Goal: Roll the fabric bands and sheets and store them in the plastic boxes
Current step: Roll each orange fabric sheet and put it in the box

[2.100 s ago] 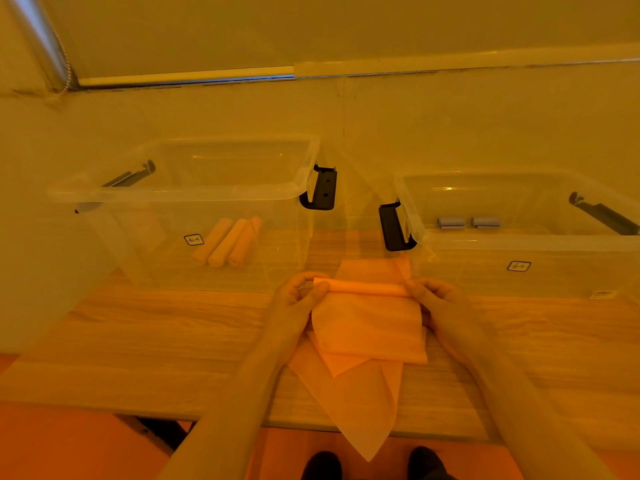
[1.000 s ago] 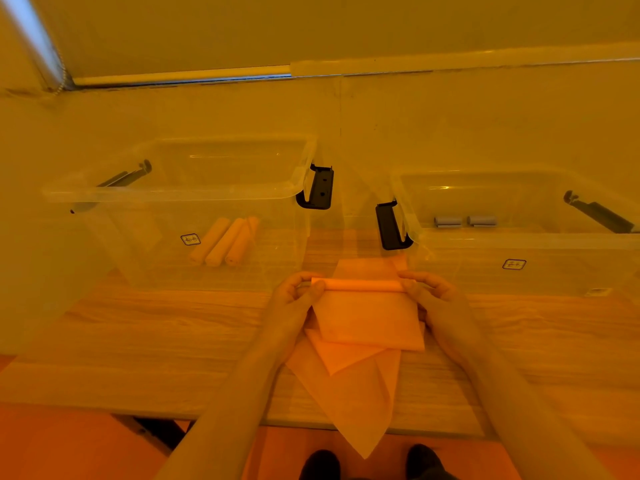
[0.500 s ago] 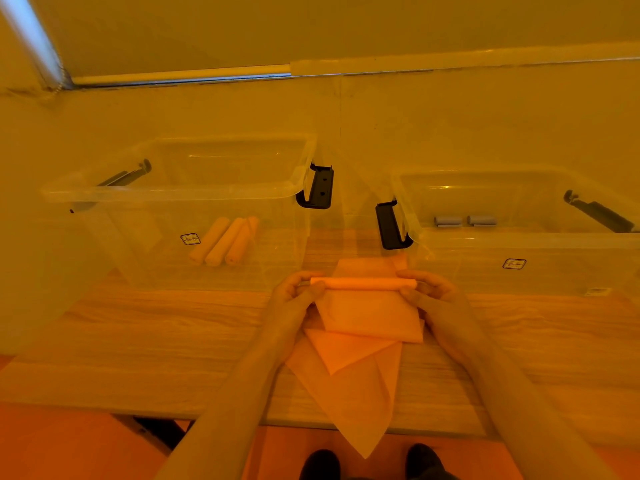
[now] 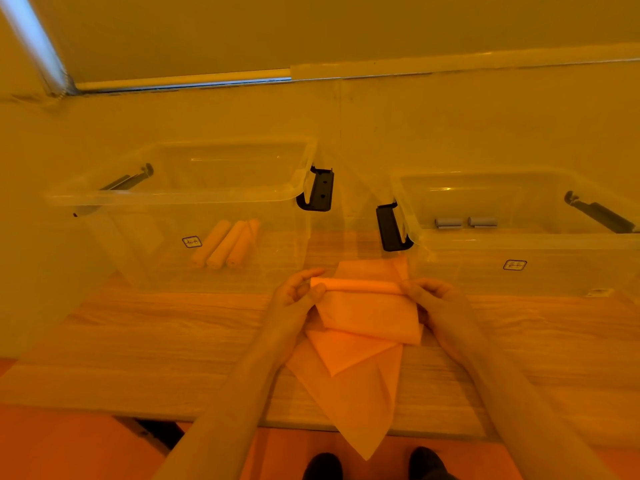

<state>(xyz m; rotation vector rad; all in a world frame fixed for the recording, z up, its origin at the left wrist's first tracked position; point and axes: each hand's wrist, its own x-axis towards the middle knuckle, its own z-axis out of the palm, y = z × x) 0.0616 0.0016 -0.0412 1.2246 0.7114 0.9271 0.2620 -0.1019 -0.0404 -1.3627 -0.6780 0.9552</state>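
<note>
both hands, left hand and right hand, pinch the ends of the roll, fingers curled on it to keep it tight; the sheet trails over the tabletop edge, between the boxes.

There is one view only, from a wide-angle camera worn on the person's head. It looks forward and steeply down, so the tabletop fills the middle of the frame, the wall rises beyond it, and the person's own shoes show at the bottom edge. Both forearms reach in from below, close to the lens. Straight edges bend near the frame's borders.
</note>
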